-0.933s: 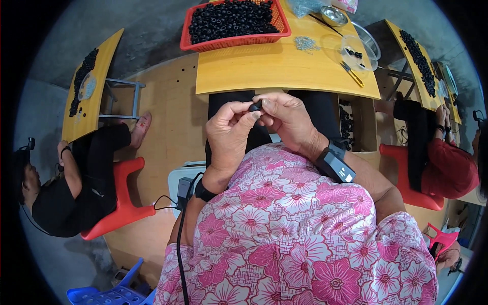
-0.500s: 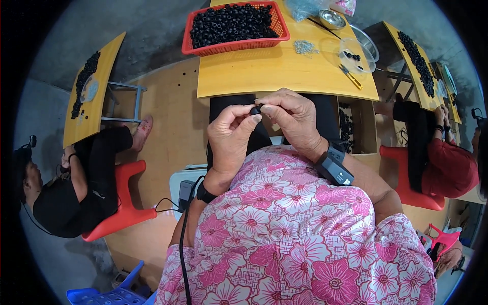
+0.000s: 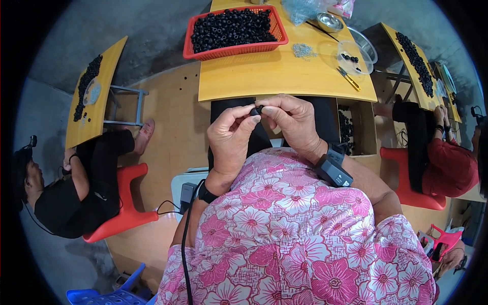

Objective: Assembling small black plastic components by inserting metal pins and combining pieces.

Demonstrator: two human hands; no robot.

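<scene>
My left hand and my right hand meet in front of my chest, just below the near edge of a yellow table. Between their fingertips they pinch one small black round part. Most of that part is hidden by the fingers. A dark band with a device sits on my right wrist, and a black band on my left. A red basket full of the same black parts stands at the far side of the table.
A clear bowl with a few black parts, a metal dish, yellow-handled tweezers and a small grey pile lie on the table's right. A cardboard box of parts stands by my right knee. Seated people work at left and right.
Both hands have stayed together on the small black part, with only slight finger shifts. The view has tilted a little, so the table sits lower in the picture.
</scene>
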